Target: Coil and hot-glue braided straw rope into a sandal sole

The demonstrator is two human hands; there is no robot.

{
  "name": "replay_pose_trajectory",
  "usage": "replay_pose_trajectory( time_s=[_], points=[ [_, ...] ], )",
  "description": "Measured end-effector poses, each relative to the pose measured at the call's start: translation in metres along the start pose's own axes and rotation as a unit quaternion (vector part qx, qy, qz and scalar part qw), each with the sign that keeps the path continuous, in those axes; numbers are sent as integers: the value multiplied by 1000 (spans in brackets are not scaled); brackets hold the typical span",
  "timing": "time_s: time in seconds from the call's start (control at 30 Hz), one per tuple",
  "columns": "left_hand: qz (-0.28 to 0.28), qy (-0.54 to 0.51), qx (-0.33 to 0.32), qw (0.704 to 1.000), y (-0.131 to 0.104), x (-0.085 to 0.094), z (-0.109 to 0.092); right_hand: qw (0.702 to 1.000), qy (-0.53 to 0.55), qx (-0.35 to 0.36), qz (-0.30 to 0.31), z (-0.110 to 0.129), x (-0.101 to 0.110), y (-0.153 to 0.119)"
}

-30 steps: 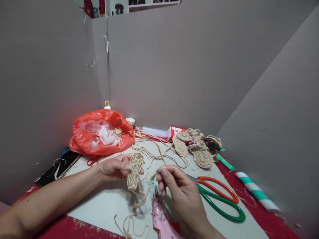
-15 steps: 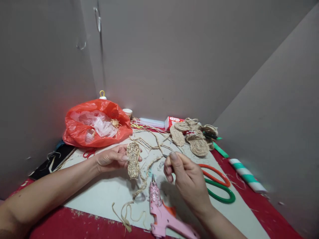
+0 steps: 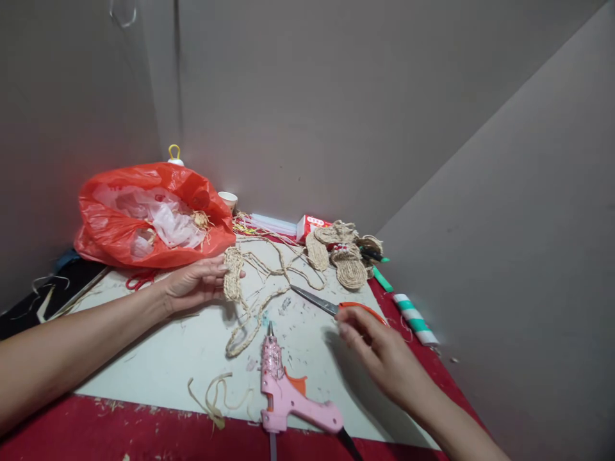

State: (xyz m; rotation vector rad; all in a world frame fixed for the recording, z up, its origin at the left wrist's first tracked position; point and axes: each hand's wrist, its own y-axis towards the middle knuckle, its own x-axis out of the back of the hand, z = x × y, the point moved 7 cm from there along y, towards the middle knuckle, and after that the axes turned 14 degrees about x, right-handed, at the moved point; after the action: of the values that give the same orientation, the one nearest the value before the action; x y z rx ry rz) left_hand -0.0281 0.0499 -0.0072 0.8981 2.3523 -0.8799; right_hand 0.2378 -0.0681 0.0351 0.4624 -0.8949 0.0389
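Note:
My left hand (image 3: 199,282) holds a small braided straw sole (image 3: 233,274) upright between thumb and fingers, at the left of the white board. A plaited straw cord (image 3: 250,333) trails from the sole across the board. My right hand (image 3: 377,346) hovers with loosely bent fingers over the handles of the scissors (image 3: 314,299). It covers the green handle, and part of the orange one shows. The scissors lie with their tip pointing left, near the cord. A pink glue gun (image 3: 283,390) lies between my hands, nozzle pointing away.
A red plastic bag (image 3: 144,250) with white plastic and straw stands at back left, beside a paper cup (image 3: 227,200). Several woven soles (image 3: 348,266) are piled at back right near a red box (image 3: 310,225). A green-and-white roll (image 3: 416,320) lies on the right edge. Grey walls enclose the table.
The view has shifted, so things sit further left. My right hand has come down to the scissors' handles, uncovering the blades. My left hand still holds the sole.

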Motion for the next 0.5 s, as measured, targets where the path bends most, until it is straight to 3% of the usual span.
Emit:
replay_pose_trajectory(
  time_s=[0.1, 0.17, 0.27, 0.33, 0.5],
  points=[
    [14, -5, -3, 1000, -1, -4, -1, 993, -25, 27, 115, 11, -19, -22],
    [15, -2, -5, 1000, -2, -5, -2, 982, -64, 78, 159, 26, -28, -36],
    [21, 2, -4, 1000, -3, -6, -1, 961, -137, 181, 156, 49, -42, -53],
    [22, 10, -4, 1000, -4, -7, 0, 951, -172, 209, 150, 57, -56, -57],
    [24, 58, -13, 998, -9, -13, -1, 953, -185, 126, 206, 57, -87, -53]
  ],
)
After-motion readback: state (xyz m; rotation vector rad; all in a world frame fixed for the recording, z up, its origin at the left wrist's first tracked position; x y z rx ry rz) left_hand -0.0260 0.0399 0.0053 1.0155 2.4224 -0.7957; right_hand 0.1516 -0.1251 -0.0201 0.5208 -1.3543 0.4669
